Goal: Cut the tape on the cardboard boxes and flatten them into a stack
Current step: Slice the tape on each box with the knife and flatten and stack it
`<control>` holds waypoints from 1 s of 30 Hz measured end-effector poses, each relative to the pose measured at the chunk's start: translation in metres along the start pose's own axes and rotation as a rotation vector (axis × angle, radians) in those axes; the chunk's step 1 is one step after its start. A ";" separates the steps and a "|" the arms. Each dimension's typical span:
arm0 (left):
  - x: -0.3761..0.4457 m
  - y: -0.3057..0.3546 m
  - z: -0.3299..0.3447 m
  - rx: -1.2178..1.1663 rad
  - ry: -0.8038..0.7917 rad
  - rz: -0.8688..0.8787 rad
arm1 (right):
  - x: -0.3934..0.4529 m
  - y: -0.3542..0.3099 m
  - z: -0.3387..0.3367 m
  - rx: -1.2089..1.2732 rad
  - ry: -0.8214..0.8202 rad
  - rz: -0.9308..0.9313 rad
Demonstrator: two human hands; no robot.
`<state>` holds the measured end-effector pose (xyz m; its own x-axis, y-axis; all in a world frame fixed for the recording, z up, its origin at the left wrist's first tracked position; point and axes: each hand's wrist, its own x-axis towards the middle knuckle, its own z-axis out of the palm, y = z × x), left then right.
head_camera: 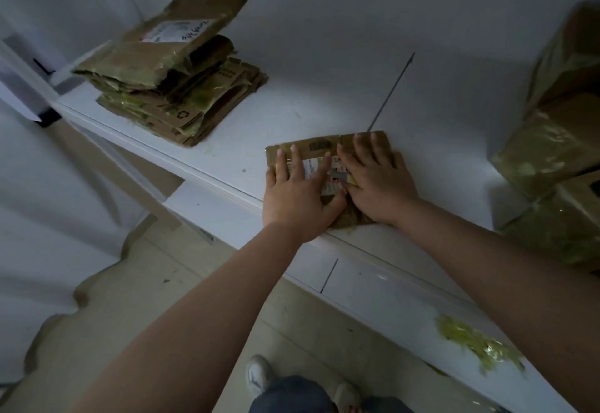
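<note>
A small flattened cardboard box (pixel 319 148) with a white shipping label lies on the white table (pixel 324 94) near its front edge. My left hand (pixel 297 193) presses flat on its left half, fingers spread. Beside it, thumbs nearly touching, my right hand (pixel 376 182) presses flat on the right half. A stack of flattened boxes (pixel 172 78) with yellowish tape sits at the table's far left.
Taped-up cardboard boxes (pixel 558 153) are piled at the right edge of the table. A crumpled wad of cut tape (pixel 477 344) lies at the front right. A thin dark seam (pixel 391 91) runs across the tabletop behind the box. The floor and my shoes show below.
</note>
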<state>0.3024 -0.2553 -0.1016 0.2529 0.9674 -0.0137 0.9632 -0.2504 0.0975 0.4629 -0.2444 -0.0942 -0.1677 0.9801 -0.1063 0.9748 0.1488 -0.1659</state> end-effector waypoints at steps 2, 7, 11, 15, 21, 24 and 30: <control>0.001 0.000 0.001 0.011 -0.013 0.003 | 0.000 0.000 0.002 -0.006 0.022 0.002; 0.000 -0.001 -0.003 0.012 -0.022 0.009 | -0.008 -0.001 0.002 0.150 0.184 -0.006; 0.002 -0.004 -0.008 -0.013 -0.079 0.010 | -0.024 -0.003 0.002 0.200 0.316 0.116; -0.003 -0.006 -0.009 -0.047 -0.045 0.020 | -0.040 -0.005 0.010 0.130 0.269 0.325; -0.027 0.009 -0.001 -0.128 0.148 -0.320 | -0.046 -0.005 0.012 0.138 0.392 0.222; -0.031 0.014 -0.001 -0.141 0.138 -0.385 | -0.049 -0.007 0.012 0.127 0.448 0.204; -0.033 0.014 -0.005 -0.153 0.170 -0.378 | -0.050 -0.007 0.011 0.111 0.483 0.194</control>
<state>0.3071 -0.2908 -0.0950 -0.1456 0.9856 0.0856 0.9574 0.1185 0.2635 0.4628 -0.2957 -0.0988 0.1258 0.9411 0.3137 0.9555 -0.0299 -0.2936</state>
